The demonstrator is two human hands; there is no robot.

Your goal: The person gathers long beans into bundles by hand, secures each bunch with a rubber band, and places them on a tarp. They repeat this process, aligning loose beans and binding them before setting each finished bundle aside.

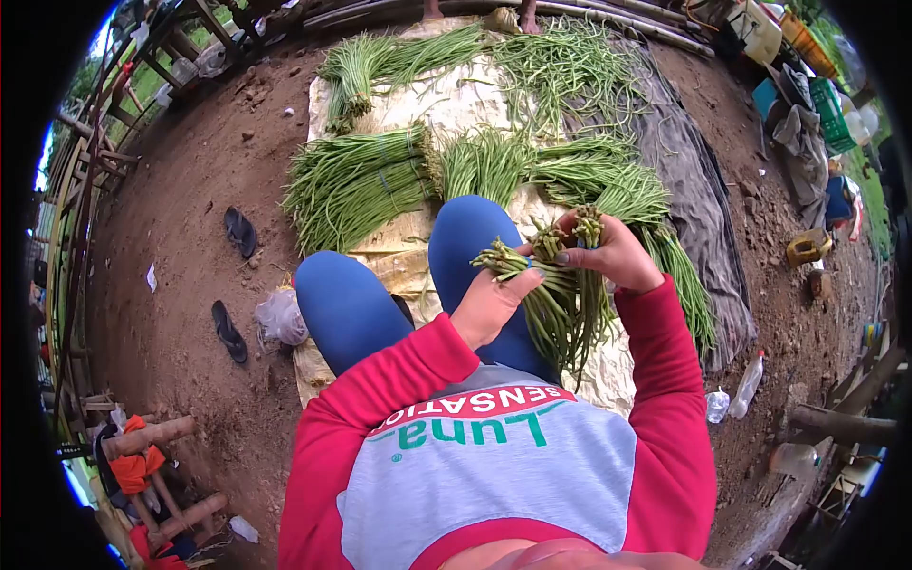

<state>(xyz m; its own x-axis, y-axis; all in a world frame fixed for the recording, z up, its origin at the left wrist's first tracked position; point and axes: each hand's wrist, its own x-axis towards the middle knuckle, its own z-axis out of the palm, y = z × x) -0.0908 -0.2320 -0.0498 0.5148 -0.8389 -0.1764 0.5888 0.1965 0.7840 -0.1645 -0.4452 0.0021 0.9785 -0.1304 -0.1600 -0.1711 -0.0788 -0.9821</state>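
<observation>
Both hands are raised over my lap, close together. My left hand (496,302) is closed around a small bundle of green beans (546,309), its stem ends pointing up and left. Beside it, my right hand (613,253) grips another bundle (591,294), with the stem ends at the top between thumb and fingers. The bean tips of both bundles hang down toward my lap. Beyond my knees, large bundles of long beans (366,176) lie in a row on a pale sheet (456,95).
Loose beans (570,71) are spread at the sheet's far right, near another person's feet (529,17). A dark cloth (689,180) lies to the right. Slippers (228,332) and a plastic bag (282,316) are on the dirt at left; a plastic bottle (748,385) is at right.
</observation>
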